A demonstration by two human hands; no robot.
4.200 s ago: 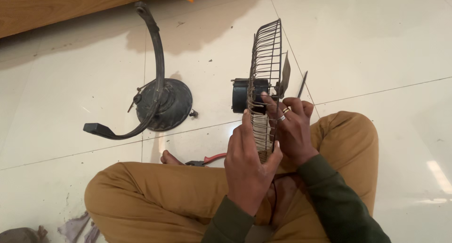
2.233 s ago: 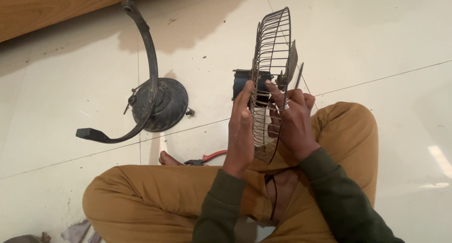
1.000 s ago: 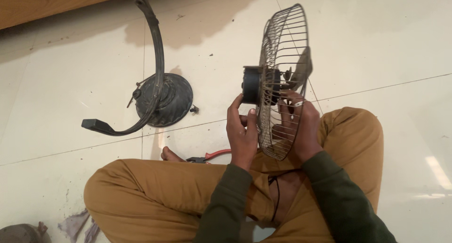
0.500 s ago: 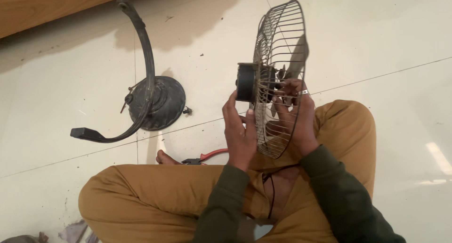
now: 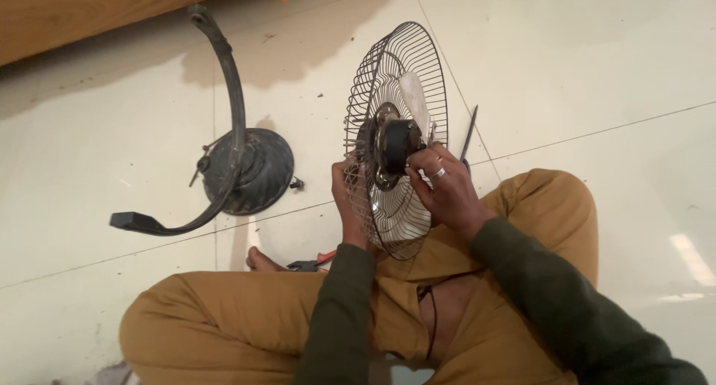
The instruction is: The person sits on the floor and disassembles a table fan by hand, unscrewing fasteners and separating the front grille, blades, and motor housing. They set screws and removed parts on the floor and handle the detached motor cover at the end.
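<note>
fan cage [image 5: 395, 135]: upright over your lap, between your hands
stand [image 5: 235, 161]: on floor, left of cage
screwdriver [image 5: 468, 135]: on floor, right behind cage

One view only, worn on the head; it looks steeply down over the person's crossed legs [image 5: 246, 318] at the tiled floor [image 5: 597, 64]; the hands and the fan cage [image 5: 395, 131] sit close beneath it, filling the middle; the floor runs out to the top edge, where a wooden board [image 5: 89, 12] crosses the top left corner; the fan stand [image 5: 239, 168] lies left of centre, a little farther from the lens
</note>
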